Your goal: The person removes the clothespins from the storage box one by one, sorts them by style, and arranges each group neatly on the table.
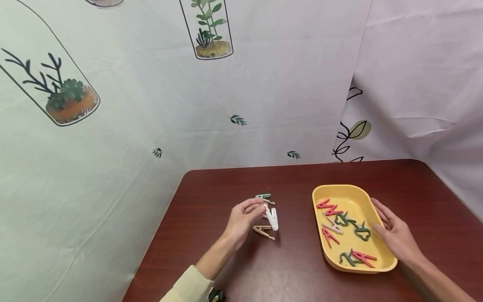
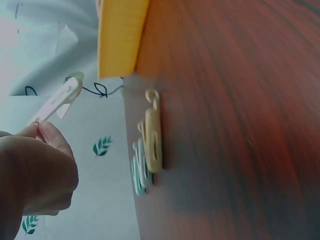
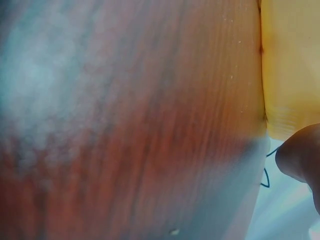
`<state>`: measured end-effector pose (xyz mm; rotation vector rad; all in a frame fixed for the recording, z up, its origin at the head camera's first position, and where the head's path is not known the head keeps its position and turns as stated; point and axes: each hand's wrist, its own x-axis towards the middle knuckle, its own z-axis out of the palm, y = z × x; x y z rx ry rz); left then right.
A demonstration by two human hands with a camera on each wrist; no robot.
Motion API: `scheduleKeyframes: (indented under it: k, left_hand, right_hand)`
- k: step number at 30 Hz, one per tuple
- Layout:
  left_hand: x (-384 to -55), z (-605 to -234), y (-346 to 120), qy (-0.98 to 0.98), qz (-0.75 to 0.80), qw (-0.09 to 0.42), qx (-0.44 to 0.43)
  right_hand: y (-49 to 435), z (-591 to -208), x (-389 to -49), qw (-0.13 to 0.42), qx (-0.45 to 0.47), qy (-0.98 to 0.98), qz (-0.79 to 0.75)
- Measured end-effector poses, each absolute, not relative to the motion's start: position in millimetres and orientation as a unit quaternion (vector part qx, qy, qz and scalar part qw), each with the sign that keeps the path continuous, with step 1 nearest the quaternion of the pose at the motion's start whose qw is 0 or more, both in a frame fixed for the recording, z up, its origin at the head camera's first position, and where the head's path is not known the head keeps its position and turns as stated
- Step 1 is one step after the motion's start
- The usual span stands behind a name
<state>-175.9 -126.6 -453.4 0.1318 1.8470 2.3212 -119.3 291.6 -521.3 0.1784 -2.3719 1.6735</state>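
My left hand (image 1: pixel 243 220) pinches a white clothespin (image 1: pixel 271 217) by one end between thumb and fingertips. In the left wrist view the clothespin (image 2: pixel 62 97) is held up off the table, pointing away from the fingers. Below it lie a green clothespin (image 1: pixel 265 197), a whitish one (image 2: pixel 142 162) partly hidden in the head view, and a beige one (image 1: pixel 263 230), side by side. My right hand (image 1: pixel 398 235) grips the right side of a yellow tray (image 1: pixel 354 191), thumb at the rim. Inside are several red clothespins (image 1: pixel 329 238), a beige one (image 1: pixel 333 227) and dark green clips (image 1: pixel 362 231).
The dark red-brown table (image 1: pixel 290 268) carries everything, its far edge against a white curtain (image 1: pixel 264 105) with plant prints. The tray stands to the right of the loose clothespins, with bare tabletop between them. Something dark shows at the left cuff (image 1: pixel 194 285).
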Motion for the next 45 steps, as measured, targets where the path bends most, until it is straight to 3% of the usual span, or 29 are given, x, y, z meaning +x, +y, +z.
scheduleKeyframes:
  k: [7, 21, 39, 45]
  left_hand:
    - [-164, -460, -150, 0.706, 0.702, 0.058, 0.073]
    - [-143, -475, -167, 0.822, 0.521, 0.0, 0.228]
    - [-126, -499, -164, 0.818, 0.45, 0.027, 0.357]
    - [-131, -505, -172, 0.774, 0.552, 0.038, 0.307]
  right_hand:
    - [291, -522, -120, 0.117, 0.053, -0.816, 0.564]
    - [291, -520, -120, 0.121, 0.057, -0.823, 0.552]
    - [291, -520, -119, 0.113, 0.049, -0.819, 0.56]
    - [292, -522, -120, 0.11, 0.057, -0.808, 0.576]
